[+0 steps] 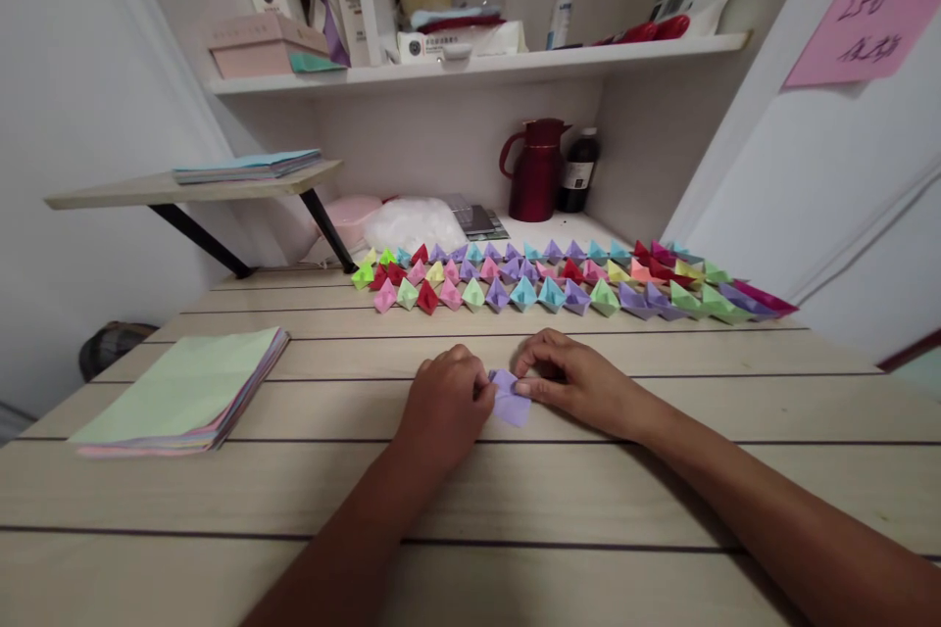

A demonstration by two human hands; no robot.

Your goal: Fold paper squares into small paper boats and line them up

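- Nearest the camera, from 6 and 4 o'clock, two bare forearms reach forward over the pale slatted wooden table (662, 500) and meet near its middle.
- The left hand (448, 407) lies knuckles up with its fingers curled into a loose fist. Its thumb and fingertips are closed on the left edge of the small folded lilac paper piece (511, 409).
- The right hand (569, 380) is palm down with the wrist low and the fingers bent. Its thumb and forefinger pinch the paper's upper right corner.
- The lilac piece lies flat on the table between the two hands and touches both.
- At 9 o'clock from the hands, well apart from them, lies a flat stack of square coloured paper sheets (183, 392), pale green on top with pink and lilac edges beneath.
- From 11 to 2 o'clock beyond the hands run rows of small folded paper boats (559, 286) in pink, red, green, blue and purple, set close together.
- Farther at 12 o'clock stands a dark red jug with a handle (536, 171). A dark bottle (578, 171) stands just beside it on its right, its label too small to read.
- At 10 o'clock a wooden side shelf on black brackets (147, 188) carries a thin stack of pale blue paper.
- High at 2 o'clock a pink paper note (871, 15) on the white wall bears handwriting: "250", with a second line I cannot read.
- On the white upper shelf (515, 64) at 12 o'clock the bottles' print is too small to read.
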